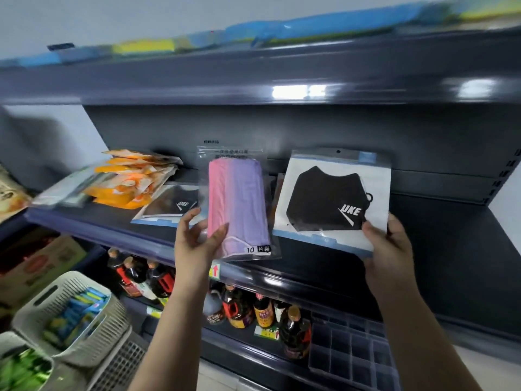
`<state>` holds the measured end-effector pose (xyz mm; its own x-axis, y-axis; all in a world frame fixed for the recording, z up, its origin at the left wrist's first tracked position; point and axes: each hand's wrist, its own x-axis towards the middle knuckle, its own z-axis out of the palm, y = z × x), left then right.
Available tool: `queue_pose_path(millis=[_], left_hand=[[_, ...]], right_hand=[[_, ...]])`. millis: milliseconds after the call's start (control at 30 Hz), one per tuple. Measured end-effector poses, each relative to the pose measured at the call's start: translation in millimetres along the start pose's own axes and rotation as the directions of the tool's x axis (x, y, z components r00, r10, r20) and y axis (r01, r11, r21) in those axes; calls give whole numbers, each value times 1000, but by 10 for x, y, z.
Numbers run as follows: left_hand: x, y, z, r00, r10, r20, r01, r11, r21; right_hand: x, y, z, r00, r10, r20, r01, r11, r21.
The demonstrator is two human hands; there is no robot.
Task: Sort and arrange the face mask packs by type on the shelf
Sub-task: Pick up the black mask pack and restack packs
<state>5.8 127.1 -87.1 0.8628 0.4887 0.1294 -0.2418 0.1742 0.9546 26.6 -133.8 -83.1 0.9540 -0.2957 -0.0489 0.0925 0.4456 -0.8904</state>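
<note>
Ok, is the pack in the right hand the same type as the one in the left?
No: the right hand holds a black mask pack, while the left hand holds a pink and purple mask pack.

On the middle shelf [93,221], a heap of packs [132,179] lies at left, with a flat mask pack [169,207] to its right. Bottles [248,309] stand on the shelf below (basket [70,314] further left, in front). More packs [282,31] lie on the top shelf.

Bright indoor light, glare on upper shelf [298,91], blurred, curved edges
</note>
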Motion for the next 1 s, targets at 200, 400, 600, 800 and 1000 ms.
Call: queue_pose_path(millis=[200, 400, 600, 800, 1000], left_hand=[[373, 94, -294, 999, 21, -32, -20, 1000, 13], [756, 103, -500, 999, -24, 45, 20, 995, 93], [1089, 119, -604, 979, -156, 132, 143, 984, 102], [1353, 153, -612, 939, -266, 220, 252, 964, 90], [1515, 116, -603, 895, -327, 303, 247, 930, 272]], right_hand=[[23, 60, 317, 999, -36, -23, 36, 999, -5], [-35, 286, 793, 997, -37, -74, 39, 999, 19], [-108, 522, 1165, 992, -53, -112, 57, 998, 31], [-184, 721, 1420, 990, -76, -120, 86, 993, 81], [-203, 849, 1554, 990, -50, -129, 61, 995, 78]])
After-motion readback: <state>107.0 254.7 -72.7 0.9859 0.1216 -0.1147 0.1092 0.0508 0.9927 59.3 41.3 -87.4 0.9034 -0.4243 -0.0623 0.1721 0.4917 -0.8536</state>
